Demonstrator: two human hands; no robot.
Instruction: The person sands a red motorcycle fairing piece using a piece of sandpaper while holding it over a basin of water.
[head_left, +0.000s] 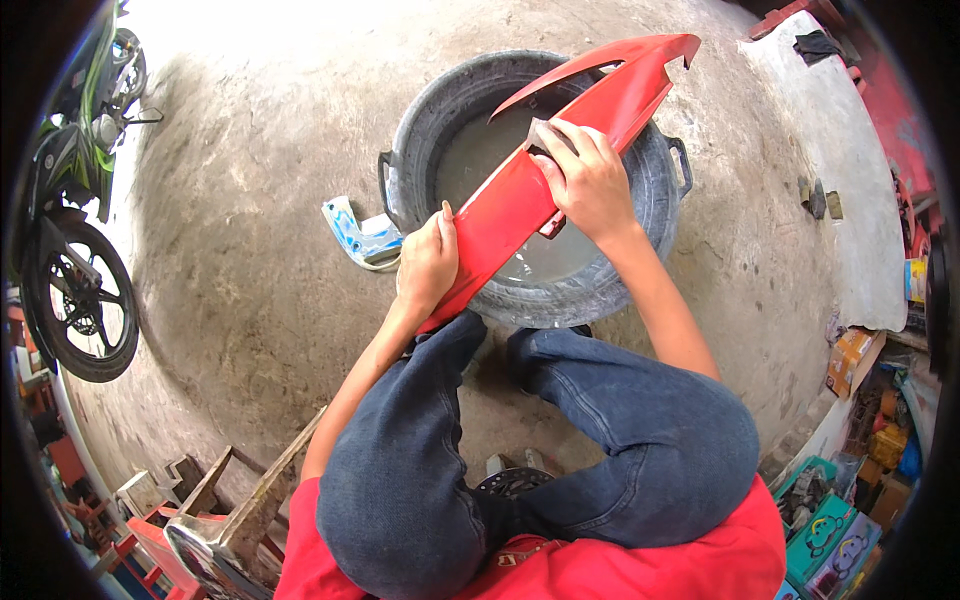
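A long red plastic motorcycle body panel [497,222] slants over a round black basin [615,290] of cloudy water. Its lower end reaches my left knee, while the far end forks into a curved, pointed strip at the upper right. My left hand [428,262] grips the panel's left edge near the lower end, thumb on the top face. Higher up, my right hand [592,185] pinches a small grey-brown piece of sandpaper [538,136] against the panel's upper left edge. My right fingers partly hide the sandpaper.
Left of the basin lies a blue-and-white plastic part [362,238] on the concrete floor [250,200]. A motorcycle [85,270] stands at the far left. A wooden frame [250,510] is near my left elbow; boxes [850,360] and clutter line the right.
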